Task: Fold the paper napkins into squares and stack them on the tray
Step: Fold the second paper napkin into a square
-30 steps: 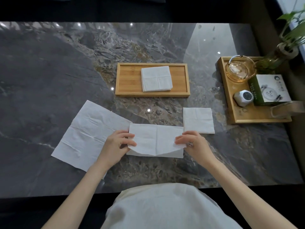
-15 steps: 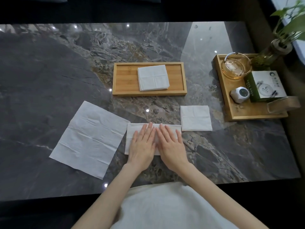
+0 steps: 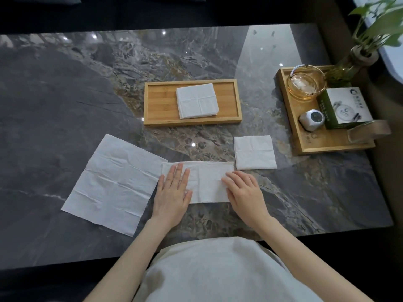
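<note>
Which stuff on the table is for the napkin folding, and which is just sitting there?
For the job:
half-folded napkin under both hands
unfolded napkin
folded square on the table
folded stack
tray

Just lying about:
side tray
glass dish
green box
small white gadget
plant vase

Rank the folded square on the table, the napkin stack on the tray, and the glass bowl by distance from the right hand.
1. Folded square, just beyond the right hand.
2. Napkin stack, farther back on the tray.
3. Glass bowl, far right.
</note>
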`<state>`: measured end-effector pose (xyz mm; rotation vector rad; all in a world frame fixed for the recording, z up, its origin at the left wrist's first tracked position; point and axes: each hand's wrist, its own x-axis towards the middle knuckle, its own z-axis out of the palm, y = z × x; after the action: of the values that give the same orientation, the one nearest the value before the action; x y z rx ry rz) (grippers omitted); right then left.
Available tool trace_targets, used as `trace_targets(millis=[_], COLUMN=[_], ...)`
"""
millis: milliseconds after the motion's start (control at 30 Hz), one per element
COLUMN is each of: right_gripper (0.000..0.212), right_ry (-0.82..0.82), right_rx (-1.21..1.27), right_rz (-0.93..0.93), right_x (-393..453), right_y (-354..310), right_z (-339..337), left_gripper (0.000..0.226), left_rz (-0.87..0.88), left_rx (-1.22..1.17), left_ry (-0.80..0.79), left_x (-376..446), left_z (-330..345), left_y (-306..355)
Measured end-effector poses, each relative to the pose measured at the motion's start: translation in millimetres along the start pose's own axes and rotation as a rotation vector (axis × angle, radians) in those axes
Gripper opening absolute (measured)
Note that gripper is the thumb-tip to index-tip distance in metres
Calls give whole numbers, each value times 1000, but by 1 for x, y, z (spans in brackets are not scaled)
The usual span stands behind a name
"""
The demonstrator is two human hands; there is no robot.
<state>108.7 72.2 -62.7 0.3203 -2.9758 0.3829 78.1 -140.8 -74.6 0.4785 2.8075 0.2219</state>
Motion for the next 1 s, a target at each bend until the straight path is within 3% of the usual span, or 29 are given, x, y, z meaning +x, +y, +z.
trace_targets(millis=[333, 467, 533, 633, 867, 1000], right_gripper=[10, 12, 15, 16, 7, 3], right_ry=[48, 47, 48, 85, 52, -11], right_rx=[74, 126, 125, 124, 180, 425], right_rz=[74, 83, 77, 79, 118, 291], right_x=[-28, -31, -31, -30, -23, -6], right_y=[0, 2, 2, 1, 3, 7], right_z=[8, 7, 6, 5, 4, -14], left_gripper=[48, 26, 20, 13, 12, 9], left_rz=[-138, 129, 270, 325, 219, 10], left_rx=[7, -139, -109, -46, -171, -478], left_ry=[16, 185, 179, 148, 80, 42], left_x=[20, 51, 65, 80, 90, 90], left_z=[-33, -37, -38, -36, -32, -44], left_y=[44, 66, 76, 82, 78, 69])
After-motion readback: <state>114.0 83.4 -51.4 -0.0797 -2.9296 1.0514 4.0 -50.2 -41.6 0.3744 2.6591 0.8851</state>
